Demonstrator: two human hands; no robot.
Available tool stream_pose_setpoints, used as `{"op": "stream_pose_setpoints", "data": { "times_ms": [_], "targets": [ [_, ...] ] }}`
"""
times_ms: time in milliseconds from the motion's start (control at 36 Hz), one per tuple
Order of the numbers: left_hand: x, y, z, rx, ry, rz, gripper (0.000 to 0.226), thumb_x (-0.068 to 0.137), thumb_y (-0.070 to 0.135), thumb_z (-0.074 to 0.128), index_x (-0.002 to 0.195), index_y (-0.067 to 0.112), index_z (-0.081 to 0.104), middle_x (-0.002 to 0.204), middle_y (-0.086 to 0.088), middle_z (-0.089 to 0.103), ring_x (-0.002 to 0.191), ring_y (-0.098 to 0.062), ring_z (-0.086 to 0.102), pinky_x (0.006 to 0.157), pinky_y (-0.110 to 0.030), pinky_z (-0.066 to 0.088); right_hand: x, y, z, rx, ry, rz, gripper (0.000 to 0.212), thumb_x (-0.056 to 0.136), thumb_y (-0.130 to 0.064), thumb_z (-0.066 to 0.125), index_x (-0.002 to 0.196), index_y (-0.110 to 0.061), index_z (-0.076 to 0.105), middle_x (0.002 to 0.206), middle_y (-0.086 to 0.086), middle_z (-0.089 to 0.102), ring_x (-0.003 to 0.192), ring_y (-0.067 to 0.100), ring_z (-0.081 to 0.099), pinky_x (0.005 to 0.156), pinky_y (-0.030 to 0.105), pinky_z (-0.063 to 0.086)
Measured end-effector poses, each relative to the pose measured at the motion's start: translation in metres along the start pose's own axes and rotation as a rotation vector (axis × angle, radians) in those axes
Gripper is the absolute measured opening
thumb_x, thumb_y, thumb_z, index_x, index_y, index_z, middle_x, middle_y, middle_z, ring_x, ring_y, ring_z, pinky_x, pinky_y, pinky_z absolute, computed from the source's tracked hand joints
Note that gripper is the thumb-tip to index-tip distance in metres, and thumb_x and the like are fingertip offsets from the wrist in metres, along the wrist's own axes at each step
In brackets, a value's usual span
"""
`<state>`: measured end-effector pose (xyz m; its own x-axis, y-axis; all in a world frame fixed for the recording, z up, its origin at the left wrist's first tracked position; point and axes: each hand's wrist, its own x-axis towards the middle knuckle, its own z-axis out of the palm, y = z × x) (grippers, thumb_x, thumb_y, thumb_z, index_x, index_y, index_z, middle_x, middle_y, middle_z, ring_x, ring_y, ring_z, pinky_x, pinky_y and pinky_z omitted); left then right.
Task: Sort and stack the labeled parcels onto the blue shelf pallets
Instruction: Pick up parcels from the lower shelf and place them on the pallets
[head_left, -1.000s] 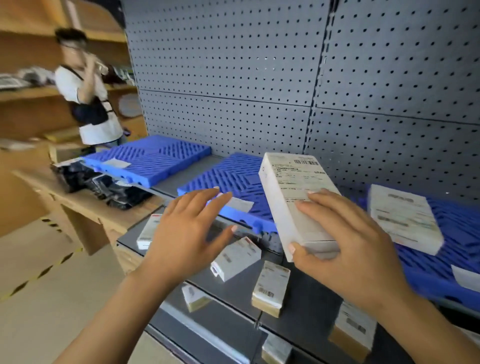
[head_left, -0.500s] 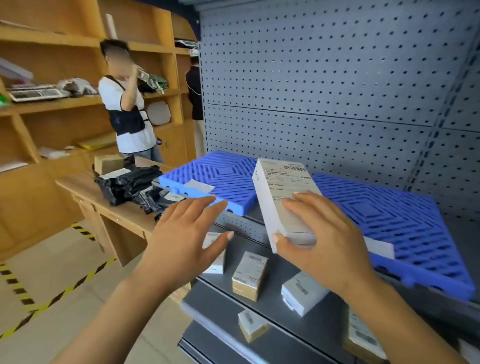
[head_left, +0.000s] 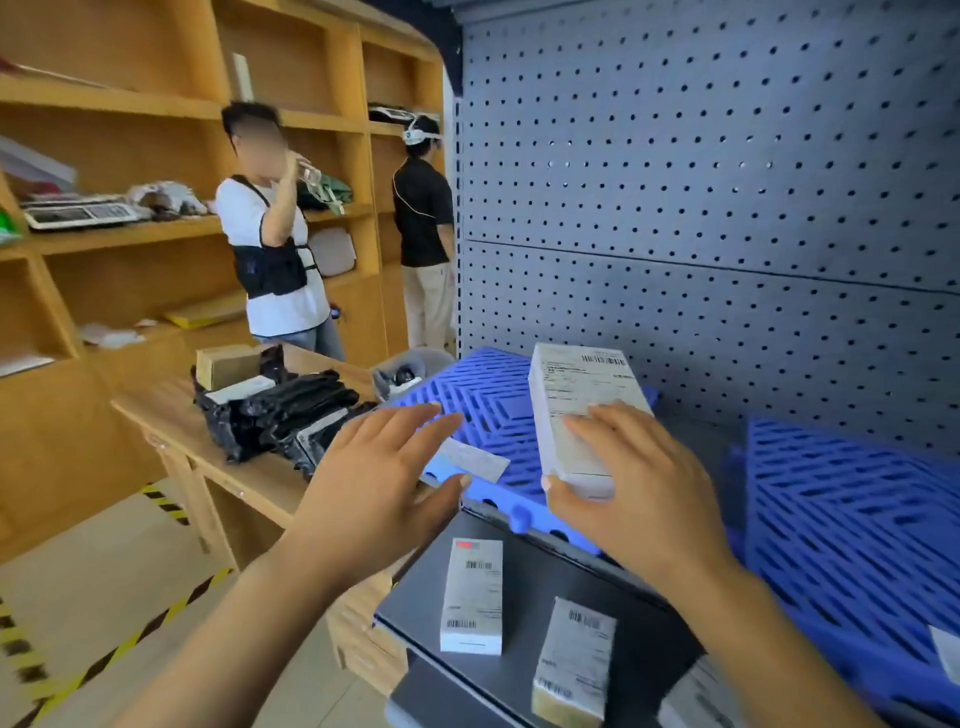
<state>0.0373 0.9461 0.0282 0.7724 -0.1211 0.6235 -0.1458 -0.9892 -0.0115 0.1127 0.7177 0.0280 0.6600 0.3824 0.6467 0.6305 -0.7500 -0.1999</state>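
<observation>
While the left hand (head_left: 384, 483) hovers flat, fingers spread, over the near corner of the left blue pallet (head_left: 467, 395), the right hand (head_left: 639, 488) grips the white labeled parcel (head_left: 582, 410), thumb at its near end, fingers across the label, parcel tilted above that pallet. Down on the dark shelf (head_left: 524, 582) lie a small white box (head_left: 471, 595) and a brown-edged box (head_left: 574, 660).

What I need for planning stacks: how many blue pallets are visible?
2. The left pallet sits behind the held parcel; the right pallet sits beside it, across a gap. Others may be out of frame.
</observation>
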Motion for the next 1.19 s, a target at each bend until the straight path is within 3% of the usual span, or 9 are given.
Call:
{"op": "stream_pose_setpoints", "data": {
  "times_ms": [194,278,389,556,778,889,1028,1111,1194],
  "targets": [
    [0.035,-0.044,0.034,-0.037,-0.036,0.024,0.054,0.088,0.053,0.045,0.126,0.02,0.061,0.124,0.0,0.062,0.112,-0.023,0.058,0.094,-0.039,0.046,0.039,0.002,0.036,-0.066,-0.089,0.066,0.054,0.071,-0.056,0.051,0.108,-0.02,0.067,0.115,0.0,0.063,0.111,0.024,0.059,0.074,0.046,0.054],
    [0.046,-0.056,0.047,-0.069,-0.064,0.051,0.055,0.088,0.055,0.044,0.128,0.021,0.06,0.125,0.0,0.061,0.115,-0.023,0.057,0.096,-0.04,0.045,0.05,0.0,0.042,-0.087,-0.148,0.129,0.049,0.08,-0.055,0.058,0.118,-0.024,0.061,0.123,-0.005,0.057,0.119,0.018,0.048,0.086,0.04,0.046],
    [0.061,-0.072,0.063,-0.121,-0.069,0.1,0.054,0.09,0.055,0.043,0.127,0.02,0.06,0.125,0.0,0.061,0.112,-0.023,0.058,0.093,-0.04,0.047,0.06,0.001,0.052,-0.13,-0.28,0.172,0.056,0.086,-0.059,0.049,0.134,-0.031,0.045,0.137,-0.013,0.04,0.13,0.009,0.031,0.1,0.033,0.034],
    [0.084,-0.095,0.083,-0.181,-0.101,0.194,0.055,0.09,0.057,0.039,0.125,0.021,0.062,0.122,0.0,0.062,0.11,-0.024,0.059,0.089,-0.039,0.048,0.068,-0.001,0.06,-0.168,-0.284,0.242,0.062,0.081,-0.063,0.048,0.134,-0.032,0.047,0.136,-0.014,0.042,0.13,0.009,0.032,0.102,0.034,0.035],
    [0.1,-0.115,0.096,-0.276,-0.126,0.289,0.055,0.09,0.058,0.041,0.128,0.023,0.059,0.126,0.001,0.061,0.112,-0.023,0.059,0.092,-0.04,0.049,0.07,-0.009,0.065,-0.267,-0.217,0.322,0.071,0.073,-0.062,0.033,0.128,-0.025,0.059,0.134,-0.003,0.055,0.127,0.021,0.047,0.103,0.046,0.035],
    [0.097,-0.122,0.093,-0.319,-0.107,0.351,0.057,0.089,0.058,0.042,0.129,0.021,0.059,0.127,0.0,0.061,0.112,-0.023,0.059,0.092,-0.041,0.048,0.064,-0.021,0.064,-0.297,-0.256,0.38,0.077,0.078,-0.067,0.022,0.137,-0.027,0.049,0.144,-0.002,0.046,0.135,0.021,0.037,0.111,0.041,0.023],
    [0.09,-0.128,0.087,-0.372,-0.08,0.425,0.055,0.089,0.056,0.045,0.13,0.021,0.058,0.128,0.001,0.06,0.113,-0.022,0.058,0.092,-0.039,0.047,0.04,-0.047,0.059,-0.342,-0.08,0.4,0.059,0.086,-0.059,0.038,0.126,-0.021,0.06,0.128,0.001,0.06,0.118,0.022,0.054,0.098,0.038,0.04],
    [0.078,-0.129,0.081,-0.406,-0.048,0.486,0.053,0.087,0.051,0.047,0.127,0.02,0.06,0.126,0.002,0.061,0.112,-0.02,0.057,0.092,-0.036,0.046,0.021,-0.067,0.058,-0.333,-0.007,0.405,0.054,0.086,-0.055,0.042,0.123,-0.021,0.061,0.127,0.0,0.06,0.119,0.02,0.051,0.095,0.039,0.045],
    [0.065,-0.128,0.076,-0.501,-0.045,0.543,0.048,0.088,0.047,0.05,0.125,0.019,0.062,0.125,0.004,0.061,0.112,-0.017,0.057,0.095,-0.032,0.044,-0.002,-0.089,0.058,-0.295,0.084,0.371,0.048,0.088,-0.048,0.046,0.12,-0.017,0.064,0.124,0.0,0.061,0.117,0.016,0.048,0.098,0.029,0.041]
  ]
}}
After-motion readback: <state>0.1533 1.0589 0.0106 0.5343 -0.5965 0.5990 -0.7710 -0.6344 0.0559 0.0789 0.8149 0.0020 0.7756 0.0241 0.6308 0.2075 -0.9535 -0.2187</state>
